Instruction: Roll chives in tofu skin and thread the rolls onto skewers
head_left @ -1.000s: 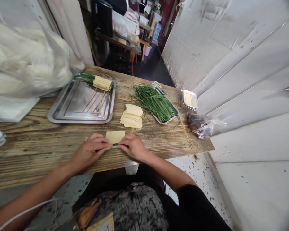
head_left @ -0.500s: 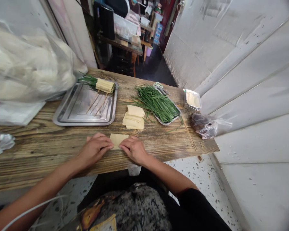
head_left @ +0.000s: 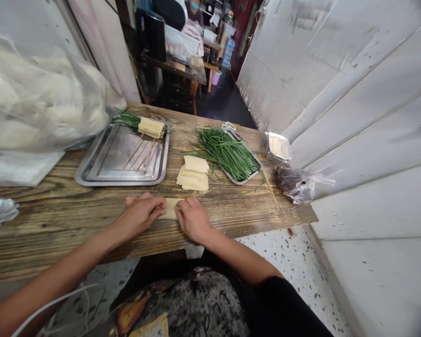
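A small tofu sheet (head_left: 170,208) lies on the wooden table close to its front edge, and its near part looks folded over. My left hand (head_left: 144,210) is closed with its fingertips on the sheet's left end. On the right end, the curled fingers of my right hand (head_left: 193,219) grip it and hide that edge. Just beyond my hands is a stack of tofu sheets (head_left: 193,174). Long green chives (head_left: 229,153) are heaped on a small metal tray behind and to the right of the stack.
At left, a large metal tray (head_left: 122,181) holds skewered tofu rolls (head_left: 150,127) with chives. Loose wooden skewers (head_left: 275,199), a plastic-wrapped dark item (head_left: 294,183) and a lidless container (head_left: 278,147) are at right. Scissors (head_left: 229,126) lie behind the chives. A bulging plastic bag (head_left: 49,98) stands far left.
My fingers have curled over the sheet's two ends, and its near edge has turned up and away from me. Less of the sheet lies flat. The view has shifted slightly.
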Available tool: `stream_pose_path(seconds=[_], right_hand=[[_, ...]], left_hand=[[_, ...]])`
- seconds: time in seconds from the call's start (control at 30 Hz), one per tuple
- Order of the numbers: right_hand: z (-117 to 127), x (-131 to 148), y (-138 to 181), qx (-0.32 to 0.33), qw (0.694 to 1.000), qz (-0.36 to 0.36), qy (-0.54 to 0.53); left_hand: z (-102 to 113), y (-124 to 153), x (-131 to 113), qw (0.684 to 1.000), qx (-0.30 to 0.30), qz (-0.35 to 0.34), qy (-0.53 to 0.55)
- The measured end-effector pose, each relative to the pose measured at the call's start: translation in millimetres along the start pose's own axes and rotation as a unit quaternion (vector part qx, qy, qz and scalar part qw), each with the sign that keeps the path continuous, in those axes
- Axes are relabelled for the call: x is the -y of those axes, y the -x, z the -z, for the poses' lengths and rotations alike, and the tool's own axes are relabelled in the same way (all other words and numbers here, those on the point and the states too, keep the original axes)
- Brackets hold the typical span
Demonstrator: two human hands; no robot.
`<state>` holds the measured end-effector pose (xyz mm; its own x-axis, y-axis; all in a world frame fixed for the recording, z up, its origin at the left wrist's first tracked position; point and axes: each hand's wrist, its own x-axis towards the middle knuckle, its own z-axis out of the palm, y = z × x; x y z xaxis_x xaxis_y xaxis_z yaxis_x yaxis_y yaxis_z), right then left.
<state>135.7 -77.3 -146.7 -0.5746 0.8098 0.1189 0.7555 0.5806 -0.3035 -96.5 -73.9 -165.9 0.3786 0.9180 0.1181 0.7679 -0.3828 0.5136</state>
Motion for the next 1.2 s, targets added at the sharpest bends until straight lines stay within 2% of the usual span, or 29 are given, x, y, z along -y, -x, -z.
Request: stream_pose_path(seconds=[0.17,0.27,0.4,0.53,0.63,0.77,0.97,1.2], right_hand=[[1.9,4.4,5.2,0.000,0.990,0.120,0.069],[-0.8,6.2,8.7,-0.017,0.985,0.145,0.094],[-3.5,6.2,9.3,-0.027,0.984,0.145,0.101],[-2.8,4.5,7.2,-0.005,0.983,0.149,0.102],[-3.5,2.9,6.0,0.004,0.984,0.153,0.094],[-9.8,0.3,5.1,0.012,0.988,0.135,0.073],[-18.0,0.2,9.0,0.003,0.995,0.087,0.043],[-10.3,-2.6,5.2,0.015,0.996,0.088,0.001]], left_hand=[[-4.6,4.5,-4.4,1.000,-0.021,-0.020,0.003],[-6.3,6.3,-7.0,0.999,-0.047,-0.007,-0.019],[-4.8,9.1,-15.0,0.992,-0.109,-0.017,-0.069],[-11.2,20.8,-21.0,0.980,-0.144,-0.086,-0.105],[-21.5,35.1,-20.5,0.975,-0.133,-0.124,-0.128],[-28.8,47.7,-21.7,0.974,-0.144,-0.099,-0.142],[-21.0,42.0,-27.4,0.977,-0.126,-0.092,-0.144],[-10.3,32.2,-28.1,0.982,-0.110,-0.116,-0.103]])
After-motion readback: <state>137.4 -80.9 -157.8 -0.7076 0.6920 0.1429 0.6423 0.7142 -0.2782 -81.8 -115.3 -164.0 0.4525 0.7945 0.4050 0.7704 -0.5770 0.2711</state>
